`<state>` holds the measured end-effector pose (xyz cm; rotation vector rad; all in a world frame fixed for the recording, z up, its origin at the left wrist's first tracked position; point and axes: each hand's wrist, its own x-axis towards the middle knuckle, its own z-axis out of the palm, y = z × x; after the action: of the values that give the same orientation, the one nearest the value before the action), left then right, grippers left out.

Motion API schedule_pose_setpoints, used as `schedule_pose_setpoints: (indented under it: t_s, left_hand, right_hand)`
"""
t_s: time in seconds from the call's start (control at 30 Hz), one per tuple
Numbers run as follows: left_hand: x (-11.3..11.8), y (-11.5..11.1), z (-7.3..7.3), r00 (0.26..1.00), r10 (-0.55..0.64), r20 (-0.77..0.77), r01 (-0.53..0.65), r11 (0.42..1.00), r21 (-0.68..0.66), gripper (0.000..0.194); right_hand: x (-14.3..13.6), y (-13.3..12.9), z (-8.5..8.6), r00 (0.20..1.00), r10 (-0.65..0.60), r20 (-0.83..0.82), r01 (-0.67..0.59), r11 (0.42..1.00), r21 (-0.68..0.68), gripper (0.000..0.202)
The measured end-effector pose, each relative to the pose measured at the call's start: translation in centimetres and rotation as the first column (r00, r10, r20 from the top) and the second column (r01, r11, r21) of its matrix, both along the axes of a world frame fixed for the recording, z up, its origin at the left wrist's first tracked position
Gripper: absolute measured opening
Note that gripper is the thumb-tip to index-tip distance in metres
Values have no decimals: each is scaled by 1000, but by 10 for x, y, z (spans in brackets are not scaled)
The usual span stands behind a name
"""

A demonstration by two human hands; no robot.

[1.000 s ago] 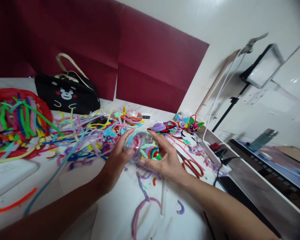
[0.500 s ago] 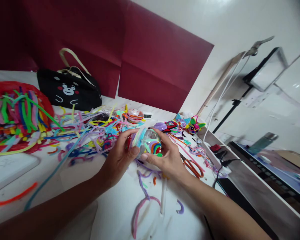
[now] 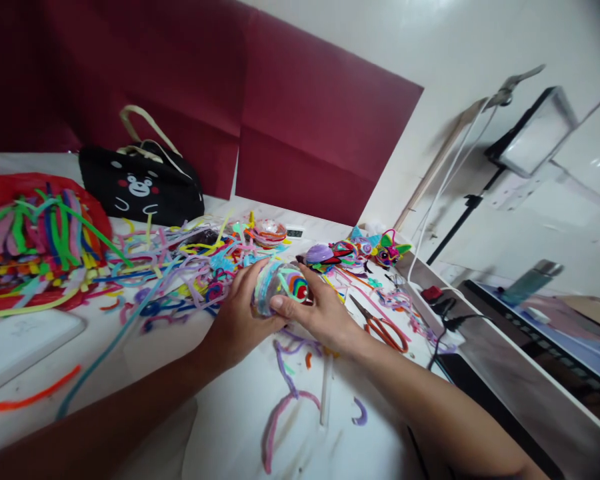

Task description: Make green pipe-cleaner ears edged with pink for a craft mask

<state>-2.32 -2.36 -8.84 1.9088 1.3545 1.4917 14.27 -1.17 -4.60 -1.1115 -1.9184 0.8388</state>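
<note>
Between my two hands is a clear round ball [image 3: 269, 293] with rows of pastel pipe cleaners around one side and a rainbow-coloured piece on the other. My left hand [image 3: 243, 317] is wrapped round its left side. My right hand [image 3: 325, 310] grips the right side, its thumb lying across the front. Parts of the ball are hidden behind the fingers. Below it on the table, a purple and pink pipe cleaner [image 3: 280, 413] lies bent in a loop by a clear stick [image 3: 326, 393]. Orange-handled scissors [image 3: 385, 331] rest to the right of my right hand.
Many loose pipe cleaners [image 3: 195, 273] are heaped behind my hands. Left are a red bag [image 3: 97, 217] of pipe cleaner bundles, a black bag [image 3: 145, 190] and a white box [image 3: 30, 343]. Finished-looking colourful crafts [image 3: 387, 250] stand back right. A phone-like black slab [image 3: 490, 407] lies right.
Both hands have turned the ball, so its pastel rows face more toward me. My left thumb has shifted off the front of it. The view has tilted slightly.
</note>
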Motion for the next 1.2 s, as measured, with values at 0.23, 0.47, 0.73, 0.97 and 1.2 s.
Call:
schedule_pose_setpoints:
  t_s: [0.23,0.47,0.73,0.97,1.2]
  left_hand:
    - [2,1,24,877,-234,419,338,922,-191,76]
    - [19,4,74,680,-377,629,655,698,-290,50]
    - [39,21,94,518,-437,736,769,615,-177,31]
    - [47,23,89,530,-400,747,729,665,-162,17]
    - [48,22,88,533,-421,734,736,659,-156,22]
  right_hand:
    - [29,4,10,975,201,90,-212,969,128,96]
    - [51,10,38,973,156,170,-217,868,447,79]
    - [76,7,64,999,13,46,-31,912,410,74]
    - [80,13,61,997,74,-39,-50,902,428,68]
    - [83,11,63,989,131,-76,-89,909,408,64]
